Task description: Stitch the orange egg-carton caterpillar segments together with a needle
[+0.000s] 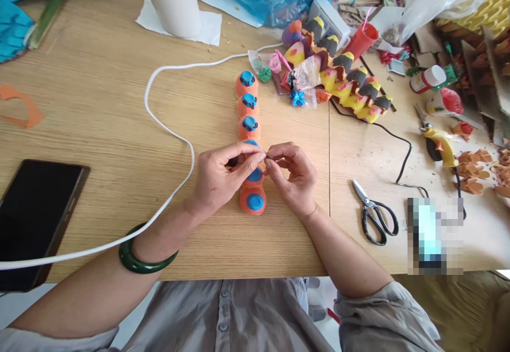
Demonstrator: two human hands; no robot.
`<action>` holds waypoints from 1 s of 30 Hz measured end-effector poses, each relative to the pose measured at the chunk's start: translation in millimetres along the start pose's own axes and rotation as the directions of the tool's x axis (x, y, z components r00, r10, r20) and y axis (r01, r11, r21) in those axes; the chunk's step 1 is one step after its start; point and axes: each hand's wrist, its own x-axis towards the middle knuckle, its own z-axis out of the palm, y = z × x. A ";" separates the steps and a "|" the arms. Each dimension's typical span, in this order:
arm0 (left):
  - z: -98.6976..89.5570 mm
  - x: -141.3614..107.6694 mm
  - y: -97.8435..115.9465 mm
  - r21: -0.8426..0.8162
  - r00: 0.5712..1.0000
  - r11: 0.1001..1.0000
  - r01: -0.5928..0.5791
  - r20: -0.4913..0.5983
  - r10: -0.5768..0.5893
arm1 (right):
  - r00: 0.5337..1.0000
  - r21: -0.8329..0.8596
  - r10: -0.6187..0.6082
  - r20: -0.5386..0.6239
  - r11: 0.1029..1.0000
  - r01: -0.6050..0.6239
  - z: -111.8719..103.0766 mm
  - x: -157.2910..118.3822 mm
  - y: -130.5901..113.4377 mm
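Note:
Over a row of orange egg-carton cups (248, 134), my left hand (223, 174) and my right hand (292, 176) meet fingertip to fingertip. Both pinch a tiny dark piece (266, 155) that looks like modelling clay. A black lump (234, 162) shows partly behind the fingers of my left hand. Each visible cup carries a blue disc; the far three, such as the topmost cup (247, 82), also bear dark curled bits. The nearest cup (253, 201) has a plain blue disc. My fingers hide part of the middle cups.
A white cable (191, 155) curves across the table on the left, near a black tablet (40, 208). To the right lie scissors (374, 214), a phone (430, 235) and a yellow glue gun (440, 144). Painted carton strips (342, 75) and clay packets (297, 83) lie behind.

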 end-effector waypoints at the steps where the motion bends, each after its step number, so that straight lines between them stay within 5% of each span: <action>1: -0.1 0.1 0.4 0.001 1.000 1.000 0.000 -0.001 0.000 | 1.000 0.002 -0.001 -0.006 1.000 0.001 0.2 0.0 0.3; 9: -2.1 0.4 3.6 -0.058 0.996 0.995 0.078 0.036 -0.076 | 0.998 -0.006 0.043 -0.040 0.999 -0.043 -0.4 -0.5 3.3; 30: 0.6 3.2 -0.7 0.003 0.996 0.996 -0.088 -0.015 0.088 | 1.000 0.061 0.002 -0.004 0.998 -0.001 0.6 0.2 6.9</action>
